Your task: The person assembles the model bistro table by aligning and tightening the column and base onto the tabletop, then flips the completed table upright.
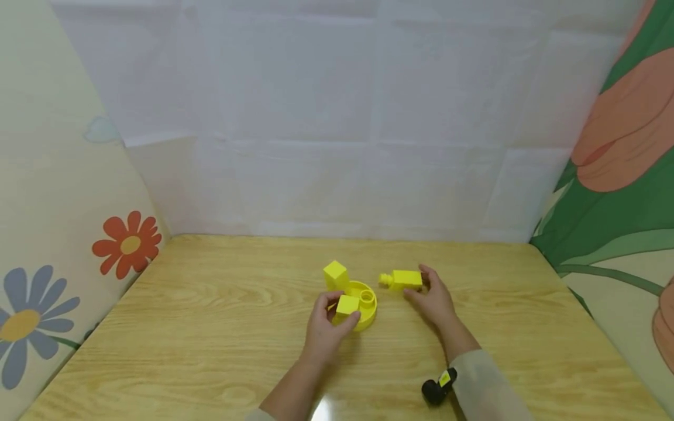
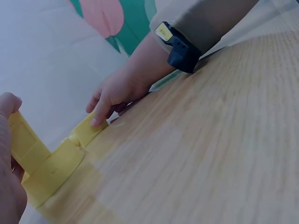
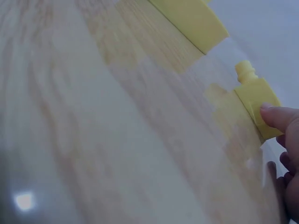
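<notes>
A round yellow base [image 1: 370,316] with a raised ring-shaped socket [image 1: 367,297] sits on the table. One square yellow block [image 1: 335,275] stands at its back left. Another square yellow block [image 1: 347,305] stands upright at the front, and my left hand [image 1: 323,333] holds it between thumb and fingers. To the right, a yellow block with a ridged neck [image 1: 407,279] lies on its side, neck toward the base. My right hand [image 1: 437,298] pinches its far end; in the right wrist view the thumb [image 3: 275,115] presses on this block's side [image 3: 256,95].
The wood-grain tabletop [image 1: 221,327] runs back to a white sheet [image 1: 316,128]. Flower-patterned panels [image 1: 63,193] flank both sides. A black wrist camera [image 1: 436,390] sits on my right wrist, by the sleeve.
</notes>
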### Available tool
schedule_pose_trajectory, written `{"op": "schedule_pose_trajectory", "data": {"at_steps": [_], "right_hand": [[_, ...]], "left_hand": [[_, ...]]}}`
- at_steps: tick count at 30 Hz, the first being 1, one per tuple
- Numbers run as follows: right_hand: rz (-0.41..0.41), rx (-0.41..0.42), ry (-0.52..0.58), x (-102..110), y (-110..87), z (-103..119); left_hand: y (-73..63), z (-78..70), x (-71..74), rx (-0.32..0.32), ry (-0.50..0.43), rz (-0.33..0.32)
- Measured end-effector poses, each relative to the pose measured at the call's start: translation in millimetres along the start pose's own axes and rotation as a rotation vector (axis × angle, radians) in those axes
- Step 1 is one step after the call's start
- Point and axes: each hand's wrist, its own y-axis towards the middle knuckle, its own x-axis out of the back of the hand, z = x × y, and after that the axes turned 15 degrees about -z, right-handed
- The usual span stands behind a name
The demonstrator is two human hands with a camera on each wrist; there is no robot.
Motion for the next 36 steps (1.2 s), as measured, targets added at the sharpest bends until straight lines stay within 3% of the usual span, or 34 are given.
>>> {"op": "schedule_pose_trajectory", "data": {"at_steps": [11, 23, 30, 36], "right_hand": [[0.008, 0.035, -0.066, 1.9, -3.8, 3.9], [-0.074, -0.078, 0.173, 5.1, -16.8, 4.7], [-0.128, -0.070, 0.341, 6.8, -29.2, 17.3], [-0.140, -0.073, 0.408, 7.7, -42.4, 34.3]], "left_hand": [[10.3, 1.9, 15.8, 0.009, 0.005, 0.063], [11.4, 2.1, 18.7, 0.026, 0.006, 0.062], [10.6, 1.5, 18.3, 0.031, 0.009, 0.057], [11.0, 1.7, 17.4, 0.004, -0.001, 0.071]]}}
